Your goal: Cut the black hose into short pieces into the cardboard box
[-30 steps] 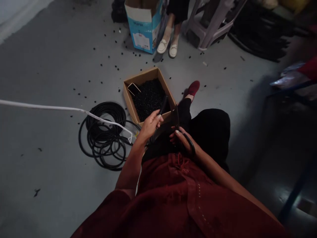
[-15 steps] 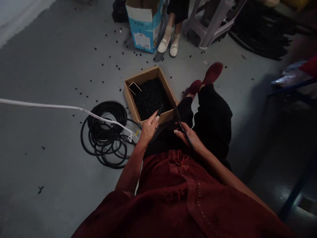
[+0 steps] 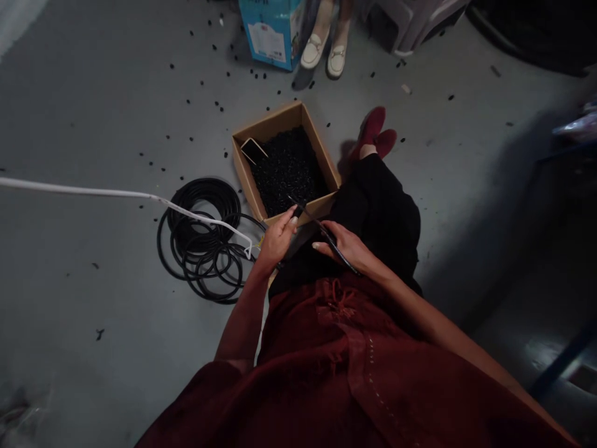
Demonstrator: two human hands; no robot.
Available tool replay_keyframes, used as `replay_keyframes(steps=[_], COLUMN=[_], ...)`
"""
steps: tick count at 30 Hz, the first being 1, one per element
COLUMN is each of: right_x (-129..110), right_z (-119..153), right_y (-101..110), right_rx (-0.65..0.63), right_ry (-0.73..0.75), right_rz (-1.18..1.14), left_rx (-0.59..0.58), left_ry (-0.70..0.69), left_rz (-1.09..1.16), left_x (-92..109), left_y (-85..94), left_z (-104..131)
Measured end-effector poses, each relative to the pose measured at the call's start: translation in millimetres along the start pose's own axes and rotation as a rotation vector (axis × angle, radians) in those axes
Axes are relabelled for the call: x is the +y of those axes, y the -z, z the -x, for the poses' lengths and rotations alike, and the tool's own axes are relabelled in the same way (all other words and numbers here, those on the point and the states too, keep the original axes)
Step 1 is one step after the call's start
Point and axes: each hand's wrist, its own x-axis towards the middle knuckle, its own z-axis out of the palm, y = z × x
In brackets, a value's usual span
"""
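My left hand (image 3: 276,241) is closed around a black rubber hose (image 3: 297,212), whose end pokes out past the fingertips over the near edge of a cardboard box (image 3: 321,205). Behind that hand the hose appears to run back to a loose coil of black hose (image 3: 203,186) on the floor. A long, thin, dark knife (image 3: 342,257) is gripped in my right hand (image 3: 347,244). Its blade slants up and left, and its tip overlaps the hose end in view; whether they touch I cannot tell. Small black pieces (image 3: 291,165) fill much of the box.
A small open carton (image 3: 254,151) sits among the pieces. A white cord (image 3: 93,191) stretches in from the left. Black bits dot the grey floor. Another person's white shoes (image 3: 313,51), a blue box (image 3: 269,40) and a grey plastic stool (image 3: 405,25) stand beyond.
My right hand has swung the knife leftward, from beside the box to across the hose end. My left hand stays almost in place. The view has tilted down, and my feet have shifted.
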Motion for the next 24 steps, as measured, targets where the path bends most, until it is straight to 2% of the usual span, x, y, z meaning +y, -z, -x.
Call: replay_keyframes(steps=[6,13,18,24], right_x=[-2.4,-7.8,-6.6,-2.2], right_z=[-27.8,-45.3,-45.5,-52.8], right_y=[-0.6,-0.7,0.0,-10.0], right_rx=[-0.049,-0.135,-0.119,-0.076], right_ry=[0.052,0.129,0.161,0.116], right_rz=[-0.014,0.029,0.011,0.006], left_rx=[0.026,0.039,0.035,0.045], left_ry=[0.03,-0.01,-0.045,-0.018], left_rz=[-0.043,-0.105,-0.133,-0.123], left_x=[9.1,2.1,1.4,-3.5], left_y=[11.8,29.1,29.6,25.0], left_z=[-1.5,-3.2,-3.9,-12.4])
